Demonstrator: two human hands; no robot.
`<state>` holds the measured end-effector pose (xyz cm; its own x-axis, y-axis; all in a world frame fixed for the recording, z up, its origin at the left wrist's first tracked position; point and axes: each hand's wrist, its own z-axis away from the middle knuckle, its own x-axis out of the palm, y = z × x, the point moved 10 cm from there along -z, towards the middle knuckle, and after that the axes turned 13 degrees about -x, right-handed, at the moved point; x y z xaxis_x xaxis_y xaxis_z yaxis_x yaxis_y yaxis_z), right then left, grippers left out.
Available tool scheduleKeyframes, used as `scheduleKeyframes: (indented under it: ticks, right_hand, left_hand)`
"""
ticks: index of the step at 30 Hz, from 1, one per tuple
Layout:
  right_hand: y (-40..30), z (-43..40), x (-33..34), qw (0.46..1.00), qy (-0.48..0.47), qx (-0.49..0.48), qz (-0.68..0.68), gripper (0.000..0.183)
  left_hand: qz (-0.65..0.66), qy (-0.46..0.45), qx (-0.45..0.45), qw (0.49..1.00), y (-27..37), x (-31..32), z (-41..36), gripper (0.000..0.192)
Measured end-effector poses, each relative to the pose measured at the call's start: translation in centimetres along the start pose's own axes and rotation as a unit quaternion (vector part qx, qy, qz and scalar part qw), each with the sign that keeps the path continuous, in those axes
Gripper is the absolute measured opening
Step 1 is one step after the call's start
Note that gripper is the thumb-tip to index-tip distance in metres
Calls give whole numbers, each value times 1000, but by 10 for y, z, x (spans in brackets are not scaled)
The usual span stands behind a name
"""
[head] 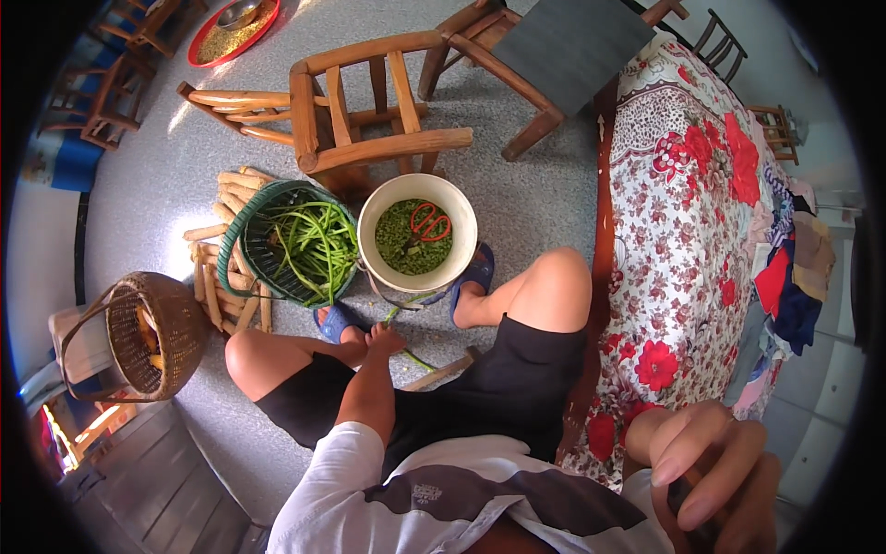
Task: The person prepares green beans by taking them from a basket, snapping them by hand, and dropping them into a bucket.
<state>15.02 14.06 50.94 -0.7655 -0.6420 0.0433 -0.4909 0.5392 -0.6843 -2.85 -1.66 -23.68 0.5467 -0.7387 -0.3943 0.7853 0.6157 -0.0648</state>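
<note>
My left hand (385, 339) is closed around a long green vegetable stalk (419, 361), low between my knees. One end of the stalk shows past my fingers, and the other trails toward the floor. My right hand (713, 464) is raised close to the camera at lower right, fingers curled; whether it holds anything is hidden. Before my feet stands a green woven basket (235, 242) with long green stalks (315, 242) in it. Touching its right side is a white bucket (462, 232) of chopped green pieces (408, 257), with red-handled scissors (430, 223) resting on them.
Bare corn cobs (235, 194) lie heaped beside the green basket. A wicker basket (183, 339) with corn ears stands at left. Wooden chairs (387, 149) stand ahead, and a red basin (273, 28) of grain lies beyond. A flower-patterned bed (664, 277) borders my right.
</note>
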Motion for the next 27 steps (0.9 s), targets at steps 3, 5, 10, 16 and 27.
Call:
scheduleKeyframes:
  ticks: [3, 5, 10, 16, 27]
  right_hand:
    - [3, 1, -4, 998, 49, -13, 39, 33]
    - [3, 2, -8, 997, 46, -5, 58, 33]
    - [3, -5, -8, 1000, -2, -14, 24, 33]
    - [9, -4, -11, 999, 2, -29, 29, 32]
    - [-5, -3, -10, 999, 17, -45, 8, 31]
  left_hand:
    - [31, 86, 5, 996, -3, -27, 12, 61]
    - [-10, 62, 22, 998, 9, -38, 26, 61]
    - [-82, 12, 36, 996, -1, -13, 15, 63]
    - [-85, 11, 32, 996, 3, -4, 11, 68]
    - [-14, 70, 78, 994, 21, 10, -15, 48]
